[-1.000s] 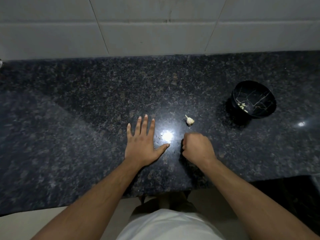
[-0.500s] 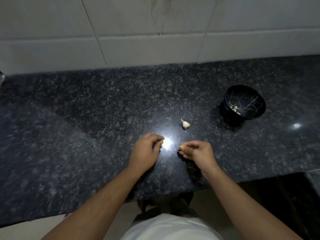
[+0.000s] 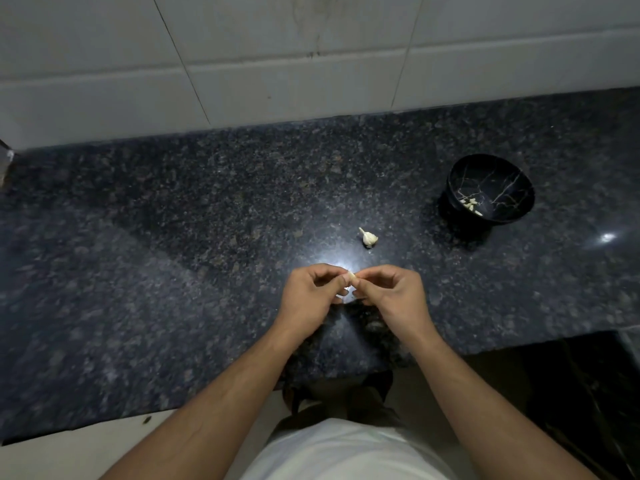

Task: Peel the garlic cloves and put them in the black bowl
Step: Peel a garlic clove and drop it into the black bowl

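Dark speckled granite counter (image 3: 173, 271) under white wall tiles. Left hand (image 3: 308, 299) and right hand (image 3: 391, 299) meet above its near edge, fingertips pinched together on one garlic clove (image 3: 352, 276) held between them. Clove axis cannot be determined. Black bowl (image 3: 498, 216) stands well to the right, nearer the right hand; the remaining garlic piece (image 3: 369, 238) lies just beyond the fingers.

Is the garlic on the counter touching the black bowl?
Apart. The head view shows bare counter between the garlic and the black bowl.
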